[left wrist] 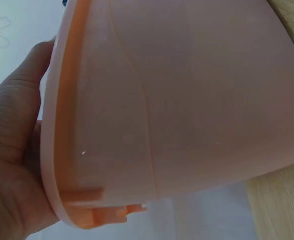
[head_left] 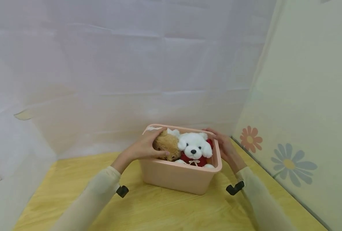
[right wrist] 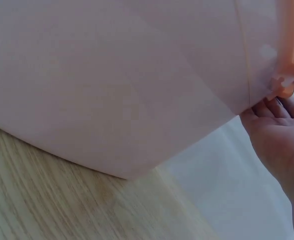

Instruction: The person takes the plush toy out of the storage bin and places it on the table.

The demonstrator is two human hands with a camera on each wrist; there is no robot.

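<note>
Left hand (head_left: pixel 143 148) curls over the left rim of the pink tub (head_left: pixel 176 177), thumb resting on the brown plush toy (head_left: pixel 166 145). Right hand (head_left: pixel 226 148) clasps the right rim, fingers hooked under its lip. The tub thus lies between the two grips, both equally near, long axis running left to right. It stands near the desk's (head_left: pixel 159 208) far right corner, and a white plush bear (head_left: pixel 194 148) sits beside the brown toy.

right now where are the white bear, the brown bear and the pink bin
white bear (head_left: pixel 193 146), head view, on its face.
brown bear (head_left: pixel 167 143), head view, on its furry head.
pink bin (head_left: pixel 176 177), head view, on its near outer wall.
</note>
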